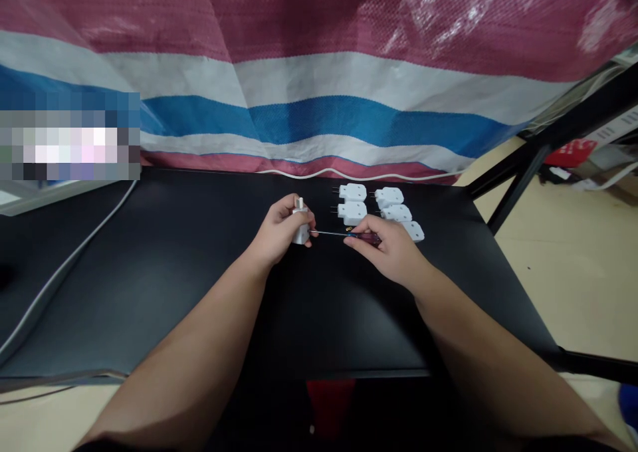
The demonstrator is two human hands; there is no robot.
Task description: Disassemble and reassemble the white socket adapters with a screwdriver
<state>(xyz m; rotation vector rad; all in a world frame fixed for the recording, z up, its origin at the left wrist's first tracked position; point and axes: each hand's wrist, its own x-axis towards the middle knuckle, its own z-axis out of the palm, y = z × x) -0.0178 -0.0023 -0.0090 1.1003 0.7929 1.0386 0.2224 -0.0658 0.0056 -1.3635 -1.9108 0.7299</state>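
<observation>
My left hand is closed around a white plug adapter, held upright just above the black table. In my right hand is a screwdriver with a dark reddish handle. Its thin metal shaft points left, and the tip meets the right side of the adapter; the exact contact point is too small to make out. Beyond my right hand lie several more white plug adapters in two columns, one partly hidden by my fingers. A small brass-coloured piece sits beside the screwdriver shaft.
The black table has a striped plastic sheet hanging behind it. A white cable runs along the back edge, and a grey cable crosses the left side. A black metal frame stands at the right. The far left is pixelated.
</observation>
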